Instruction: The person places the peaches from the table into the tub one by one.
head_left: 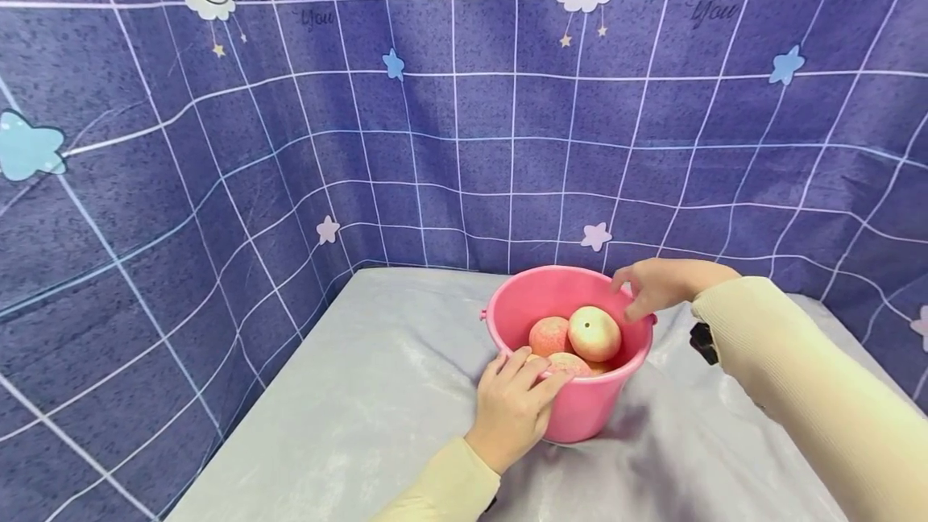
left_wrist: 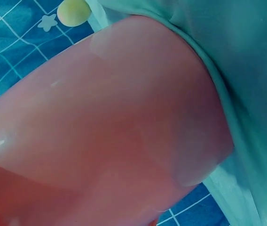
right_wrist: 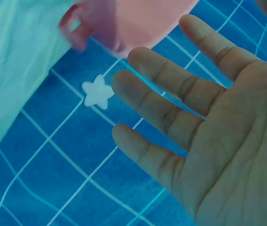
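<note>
A pink bucket (head_left: 580, 409) stands on the grey cloth with several red and yellow apples inside. On top lie a pale yellow apple (head_left: 594, 333) with a dark spot and a redder apple (head_left: 548, 337). My left hand (head_left: 509, 409) grips the near rim, its fingers bent over the edge. At the right rim, my right hand (head_left: 656, 287) hovers with loosely bent fingers and nothing in them. The right wrist view shows that hand's palm (right_wrist: 232, 150) with its fingers spread. The bucket's outer wall (left_wrist: 114, 113) fills most of the left wrist view.
Grey cloth (head_left: 377, 361) covers the table around the bucket. A blue-purple checked curtain (head_left: 471, 119) with stars and clouds hangs behind and at the left. A pale yellow round fruit (left_wrist: 74, 12) shows past the bucket in the left wrist view.
</note>
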`<state>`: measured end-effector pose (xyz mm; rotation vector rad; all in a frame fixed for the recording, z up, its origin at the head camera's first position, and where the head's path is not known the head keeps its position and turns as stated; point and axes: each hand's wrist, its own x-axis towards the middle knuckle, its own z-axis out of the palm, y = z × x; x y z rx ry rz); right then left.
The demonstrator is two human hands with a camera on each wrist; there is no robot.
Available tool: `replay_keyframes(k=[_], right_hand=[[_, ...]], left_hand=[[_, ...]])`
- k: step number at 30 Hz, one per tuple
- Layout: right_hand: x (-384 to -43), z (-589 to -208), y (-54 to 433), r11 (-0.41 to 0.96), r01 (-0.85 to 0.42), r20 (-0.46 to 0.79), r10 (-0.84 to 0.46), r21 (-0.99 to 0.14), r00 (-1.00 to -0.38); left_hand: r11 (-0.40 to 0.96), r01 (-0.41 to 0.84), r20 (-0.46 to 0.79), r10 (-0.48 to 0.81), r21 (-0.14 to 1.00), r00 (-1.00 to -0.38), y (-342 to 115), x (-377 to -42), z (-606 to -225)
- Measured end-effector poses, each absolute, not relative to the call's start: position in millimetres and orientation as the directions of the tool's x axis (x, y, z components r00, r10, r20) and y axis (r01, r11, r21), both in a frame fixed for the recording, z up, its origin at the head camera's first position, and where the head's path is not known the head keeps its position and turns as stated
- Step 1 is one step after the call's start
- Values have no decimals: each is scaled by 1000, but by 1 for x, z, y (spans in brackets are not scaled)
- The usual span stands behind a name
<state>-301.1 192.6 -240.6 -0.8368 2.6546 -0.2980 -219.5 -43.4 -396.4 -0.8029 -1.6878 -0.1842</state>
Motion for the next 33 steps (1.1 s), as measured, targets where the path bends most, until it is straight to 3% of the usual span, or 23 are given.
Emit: replay_keyframes(k=[13, 19, 24, 33], right_hand=[[-301, -253, 240, 804, -511, -158, -571, -303, -805], [-290, -269, 264, 787, -528, 49, -543, -319, -838], [-284, -284, 288, 787, -538, 182, -506, -304, -843], [-279, -336, 338, 810, -511, 223, -463, -286, -858]], left_hand=[[754, 605, 925, 373, -257, -72, -45, -222, -396], [753, 613, 933, 353, -238, -71, -40, -223, -399], [744, 599, 912, 407, -295, -57, -43, -224, -401], [691, 601, 859, 512, -400, -17, -54, -225, -400]])
